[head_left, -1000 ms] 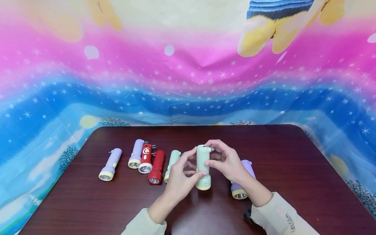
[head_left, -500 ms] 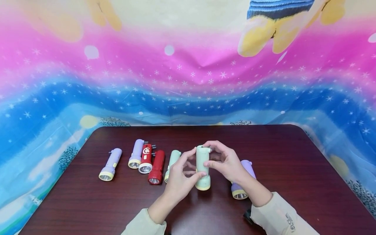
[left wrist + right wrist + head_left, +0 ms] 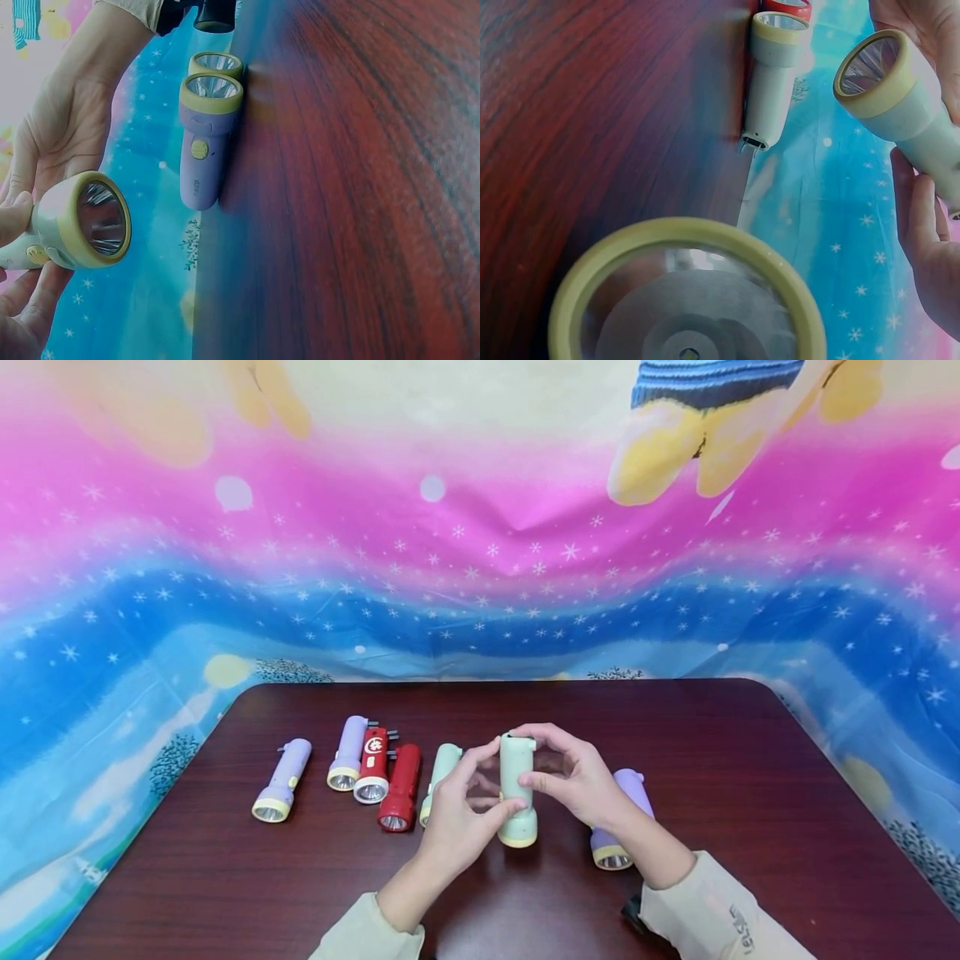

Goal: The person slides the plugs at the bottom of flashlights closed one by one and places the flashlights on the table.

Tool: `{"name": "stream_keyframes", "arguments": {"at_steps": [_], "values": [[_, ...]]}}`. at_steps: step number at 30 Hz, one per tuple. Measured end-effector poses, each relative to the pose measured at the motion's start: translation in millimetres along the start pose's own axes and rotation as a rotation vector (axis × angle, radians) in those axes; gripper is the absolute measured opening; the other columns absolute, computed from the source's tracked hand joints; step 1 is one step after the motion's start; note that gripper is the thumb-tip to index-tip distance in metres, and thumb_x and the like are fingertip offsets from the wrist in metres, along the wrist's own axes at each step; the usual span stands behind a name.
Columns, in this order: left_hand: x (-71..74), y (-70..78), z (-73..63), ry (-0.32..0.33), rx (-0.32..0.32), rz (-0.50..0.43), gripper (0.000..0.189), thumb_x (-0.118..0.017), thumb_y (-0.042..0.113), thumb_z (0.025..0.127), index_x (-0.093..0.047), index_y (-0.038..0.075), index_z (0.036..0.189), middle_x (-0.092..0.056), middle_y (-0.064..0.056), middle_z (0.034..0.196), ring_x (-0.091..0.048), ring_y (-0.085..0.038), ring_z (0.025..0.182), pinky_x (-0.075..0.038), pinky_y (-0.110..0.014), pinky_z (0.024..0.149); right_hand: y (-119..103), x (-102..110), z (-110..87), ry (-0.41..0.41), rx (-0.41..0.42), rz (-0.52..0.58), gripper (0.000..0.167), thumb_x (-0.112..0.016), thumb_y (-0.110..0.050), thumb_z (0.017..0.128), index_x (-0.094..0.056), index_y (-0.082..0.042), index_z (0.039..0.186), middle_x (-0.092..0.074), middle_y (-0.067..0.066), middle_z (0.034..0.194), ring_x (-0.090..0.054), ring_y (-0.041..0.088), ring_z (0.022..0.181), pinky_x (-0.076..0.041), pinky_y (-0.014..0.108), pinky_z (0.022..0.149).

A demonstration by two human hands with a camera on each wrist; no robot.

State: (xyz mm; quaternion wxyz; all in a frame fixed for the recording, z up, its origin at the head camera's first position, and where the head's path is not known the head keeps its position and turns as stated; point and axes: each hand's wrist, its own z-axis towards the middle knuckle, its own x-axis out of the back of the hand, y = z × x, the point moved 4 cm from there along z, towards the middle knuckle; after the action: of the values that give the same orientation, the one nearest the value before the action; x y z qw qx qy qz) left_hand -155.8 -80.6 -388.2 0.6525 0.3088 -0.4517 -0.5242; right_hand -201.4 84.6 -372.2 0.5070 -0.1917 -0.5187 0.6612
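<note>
A pale green flashlight (image 3: 517,777) with a yellow rim is held between both hands over the table, its lens end down. My left hand (image 3: 461,818) grips the lower body, thumb in front, near the yellow switch (image 3: 37,255). My right hand (image 3: 577,777) pinches the upper body, thumb on the front and index finger bent over the tail end. Behind that finger, the tail's plug is mostly hidden. In the right wrist view the lens (image 3: 870,66) faces the camera. Another green flashlight (image 3: 442,772) lies just left of my left hand.
Further left on the brown table (image 3: 187,877) lie a dark red flashlight (image 3: 400,785), a red one with a white print (image 3: 372,764) and two lilac ones. A purple flashlight (image 3: 611,847) lies under my right forearm, with a second yellow rim (image 3: 217,60) behind it.
The metal prongs that stuck out to the right at the held flashlight's tail have folded in and no longer show. My right index finger has lowered slightly; the left hand stays put.
</note>
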Motion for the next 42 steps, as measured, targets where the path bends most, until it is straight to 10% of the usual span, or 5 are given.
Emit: {"name": "stream_keyframes", "arguments": {"at_steps": [31, 42], "values": [[3.2, -1.3, 3.6, -0.083, 0.059, 0.027, 0.082, -0.085, 0.012, 0.078, -0.042, 0.028, 0.146, -0.062, -0.005, 0.113, -0.067, -0.015, 0.08, -0.059, -0.021, 0.071, -1.6, 10.2, -1.1, -0.126, -0.053, -0.059, 0.063, -0.072, -0.006, 0.089, -0.044, -0.008, 0.146, -0.061, 0.015, 0.123, -0.067, 0.02, 0.106, -0.058, 0.031, 0.089], [11.9, 2.8, 4.2, -0.056, 0.082, 0.088, 0.083, -0.086, 0.015, 0.077, -0.043, 0.033, 0.146, -0.06, -0.005, 0.116, -0.065, -0.013, 0.08, -0.058, -0.02, 0.07, 0.5, 47.7, -17.0, -0.08, -0.101, -0.299, 0.047, -0.066, -0.018, 0.096, -0.052, -0.025, 0.14, -0.061, 0.001, 0.133, -0.063, 0.023, 0.116, -0.053, 0.047, 0.098]]}}
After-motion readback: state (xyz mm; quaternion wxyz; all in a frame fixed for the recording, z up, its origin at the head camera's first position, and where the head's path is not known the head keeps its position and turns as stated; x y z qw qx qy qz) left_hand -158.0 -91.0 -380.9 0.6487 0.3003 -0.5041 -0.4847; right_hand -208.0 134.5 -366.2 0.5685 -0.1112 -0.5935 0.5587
